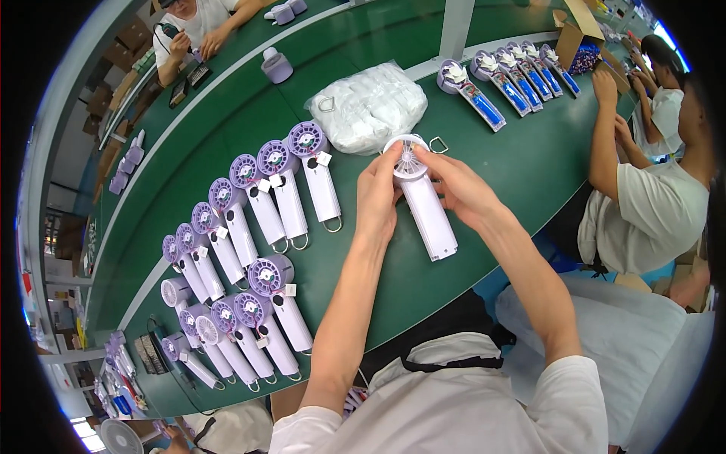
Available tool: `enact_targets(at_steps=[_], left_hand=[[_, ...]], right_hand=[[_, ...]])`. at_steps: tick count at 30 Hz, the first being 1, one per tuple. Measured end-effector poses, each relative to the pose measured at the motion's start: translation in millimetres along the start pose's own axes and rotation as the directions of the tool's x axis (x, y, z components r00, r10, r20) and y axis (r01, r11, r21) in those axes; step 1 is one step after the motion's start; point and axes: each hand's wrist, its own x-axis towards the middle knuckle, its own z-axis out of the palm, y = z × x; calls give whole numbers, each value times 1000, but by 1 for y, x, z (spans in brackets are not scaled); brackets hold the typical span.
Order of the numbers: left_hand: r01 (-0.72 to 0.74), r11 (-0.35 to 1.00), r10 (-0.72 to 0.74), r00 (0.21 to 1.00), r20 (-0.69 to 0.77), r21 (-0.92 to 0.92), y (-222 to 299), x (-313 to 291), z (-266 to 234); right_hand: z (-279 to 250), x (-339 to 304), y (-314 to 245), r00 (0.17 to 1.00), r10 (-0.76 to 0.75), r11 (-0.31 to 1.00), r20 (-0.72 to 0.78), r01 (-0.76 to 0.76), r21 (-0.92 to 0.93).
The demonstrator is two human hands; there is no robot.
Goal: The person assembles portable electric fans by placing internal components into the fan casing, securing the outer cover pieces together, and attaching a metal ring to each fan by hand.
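Note:
A white and lilac handheld fan [429, 221] is held in front of me, its round grille at the far end and its handle slanting toward me. My left hand [377, 195] wraps the left side of the fan head, with the thumb on the grille. From the other side my right hand [463, 188] grips it too, its thumb also pressing on the grille. Most fingers are hidden behind the fan. A metal loop [439, 144] shows beside the right hand. Just beyond the fan lies a clear plastic bag [369, 110] of white parts.
Several fans with open lilac heads [324, 189] lie in rows on the green table [408, 291] at left. At far right are several opened fans [482, 106] with blue cells and a cardboard box [581, 34]. Co-workers [650, 204] sit right and across [198, 30].

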Motion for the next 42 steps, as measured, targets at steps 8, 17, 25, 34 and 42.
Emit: enact_targets(at_steps=[8, 17, 25, 34, 42], left_hand=[[12, 998, -8, 999, -52, 67, -4, 2, 4], [150, 924, -341, 742, 578, 353, 6, -3, -24], [91, 984, 32, 760, 649, -156, -22, -2, -9], [35, 906, 136, 921, 366, -422, -18, 16, -7], [61, 843, 145, 931, 335, -534, -11, 21, 3]], right_hand=[[-4, 3, -1, 999, 40, 999, 11, -40, 26], [-20, 6, -47, 987, -163, 985, -11, 164, 51], [-11, 10, -56, 986, -165, 971, -17, 159, -179], [-69, 57, -7, 775, -620, 226, 123, 326, -918], [-70, 68, -24, 911, -381, 142, 159, 228, -963]])
